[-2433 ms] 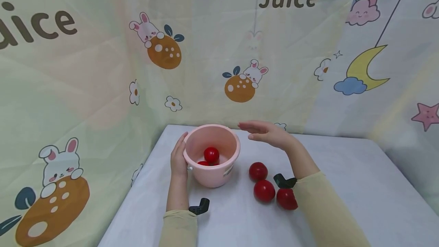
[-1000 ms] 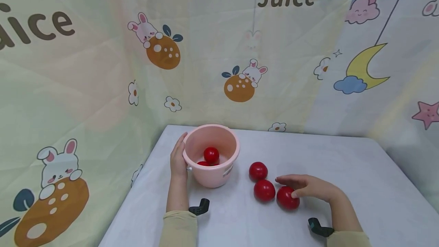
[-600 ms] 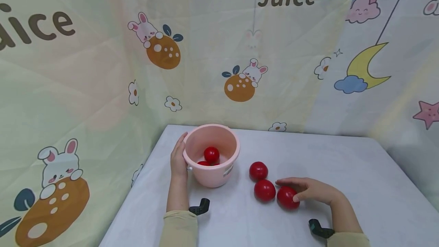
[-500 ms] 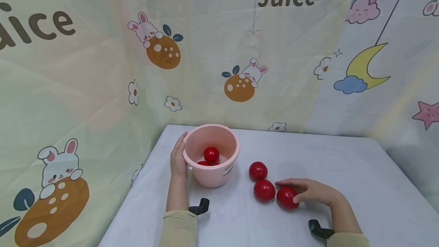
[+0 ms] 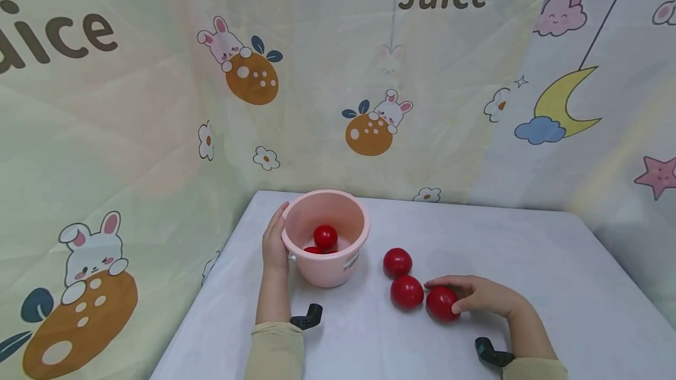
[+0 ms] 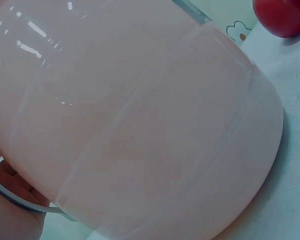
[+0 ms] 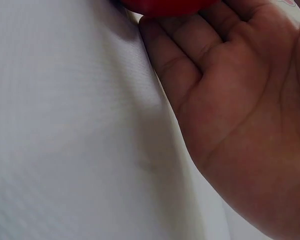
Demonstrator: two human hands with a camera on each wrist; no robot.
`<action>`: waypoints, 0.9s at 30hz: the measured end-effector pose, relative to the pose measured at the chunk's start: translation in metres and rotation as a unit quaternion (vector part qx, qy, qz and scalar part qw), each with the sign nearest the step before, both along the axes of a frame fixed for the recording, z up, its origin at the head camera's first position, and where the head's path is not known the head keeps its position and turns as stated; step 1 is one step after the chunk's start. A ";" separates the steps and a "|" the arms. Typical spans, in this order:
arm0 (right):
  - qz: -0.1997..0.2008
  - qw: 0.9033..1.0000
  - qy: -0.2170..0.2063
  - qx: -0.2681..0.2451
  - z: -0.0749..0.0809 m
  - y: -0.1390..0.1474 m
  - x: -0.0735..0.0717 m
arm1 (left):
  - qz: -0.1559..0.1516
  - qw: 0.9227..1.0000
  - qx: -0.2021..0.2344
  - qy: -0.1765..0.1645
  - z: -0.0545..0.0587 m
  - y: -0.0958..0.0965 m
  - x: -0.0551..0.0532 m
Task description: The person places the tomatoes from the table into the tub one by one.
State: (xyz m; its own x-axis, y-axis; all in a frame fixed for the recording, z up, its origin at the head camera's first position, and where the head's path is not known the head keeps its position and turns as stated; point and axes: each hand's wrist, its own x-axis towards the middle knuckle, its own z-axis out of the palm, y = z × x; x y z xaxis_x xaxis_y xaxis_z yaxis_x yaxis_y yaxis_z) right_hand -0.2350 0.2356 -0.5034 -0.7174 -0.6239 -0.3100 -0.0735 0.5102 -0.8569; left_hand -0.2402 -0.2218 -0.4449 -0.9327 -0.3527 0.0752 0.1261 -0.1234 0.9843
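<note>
A pale pink bucket [image 5: 327,271] stands on the white table, with glossy red balls [image 5: 325,237] in its bottom. Along its left side lies my left hand [image 5: 276,248], fingers extended up to the rim and touching the wall. The left wrist view is mostly filled by the bucket's wall [image 6: 155,125]; its handle [image 6: 20,200] crosses in front of the hand. My right hand [image 5: 488,297] has thumb and fingers around the nearest red ball [image 5: 441,304], which rests on the table. In the right wrist view, fingertips reach under that ball [image 7: 165,6].
Two more red balls sit left of the held one, a nearer one [image 5: 406,292] and a farther one [image 5: 397,263], between it and the bucket. The white table [image 5: 369,345] ends at printed cloth walls [image 5: 317,75] behind and to the sides.
My right hand has come from beside the bucket's rim to the nearest ball, and its thumb has settled onto the ball's right side. My left hand and the bucket have stayed put.
</note>
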 end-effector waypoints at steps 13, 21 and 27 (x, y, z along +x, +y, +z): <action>0.001 0.999 0.043 0.007 -0.002 0.001 -0.003 | -0.002 1.000 -0.002 -0.005 -0.001 0.000 0.000; 0.005 0.998 0.060 0.020 0.013 -0.004 -0.007 | 0.000 1.000 -0.001 -0.004 -0.003 -0.001 -0.002; 0.017 0.997 0.078 -0.004 0.034 -0.004 -0.013 | -0.002 1.000 -0.004 -0.002 -0.003 -0.001 -0.002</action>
State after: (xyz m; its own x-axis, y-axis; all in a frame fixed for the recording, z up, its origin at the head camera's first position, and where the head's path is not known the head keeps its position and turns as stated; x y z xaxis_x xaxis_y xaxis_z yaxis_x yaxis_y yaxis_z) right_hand -0.2485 0.2317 -0.4691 -0.7349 -0.6506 -0.1915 -0.2230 0.4985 -0.8377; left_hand -0.2424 -0.2230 -0.4481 -0.9344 -0.3481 0.0753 0.1225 -0.1157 0.9857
